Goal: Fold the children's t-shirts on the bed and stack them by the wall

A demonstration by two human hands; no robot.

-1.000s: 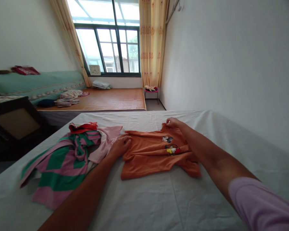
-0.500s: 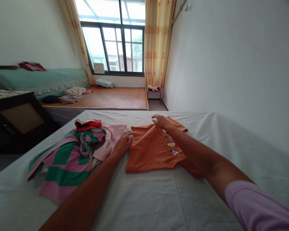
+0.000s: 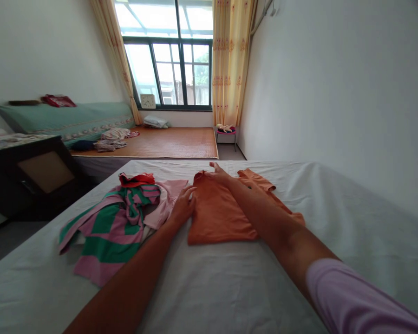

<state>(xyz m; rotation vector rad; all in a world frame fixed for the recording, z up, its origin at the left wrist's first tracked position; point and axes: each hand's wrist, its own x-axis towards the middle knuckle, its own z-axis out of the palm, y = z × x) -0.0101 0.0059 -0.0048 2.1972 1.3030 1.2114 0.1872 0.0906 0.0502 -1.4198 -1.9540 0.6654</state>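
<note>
An orange T-shirt [image 3: 219, 213] lies on the white sheet in front of me, partly folded over so that its printed figures are nearly all hidden. My right hand [image 3: 218, 175] grips the shirt's far edge, where the fabric bunches at the fingertips. Beside the shirt's left edge rests my left hand [image 3: 184, 204], fingers stretched out and touching the cloth's border. Just left of that hand is a pink garment [image 3: 163, 199], next to a heaped green-and-pink garment [image 3: 111, 222] with a red-orange piece of clothing [image 3: 137, 180] on top.
The white sheet [image 3: 223, 287] covers the surface under the clothes. Beyond it stands a bed with a brown mat [image 3: 174, 141] and some clothes [image 3: 111, 139]. A dark cabinet [image 3: 38, 171] is at the left, a pink stool [image 3: 226, 132] near the curtain, a wall at the right.
My right hand has moved left with the shirt's far edge, folding the cloth over its print. My left hand stays by the left edge. The view has shifted slightly.
</note>
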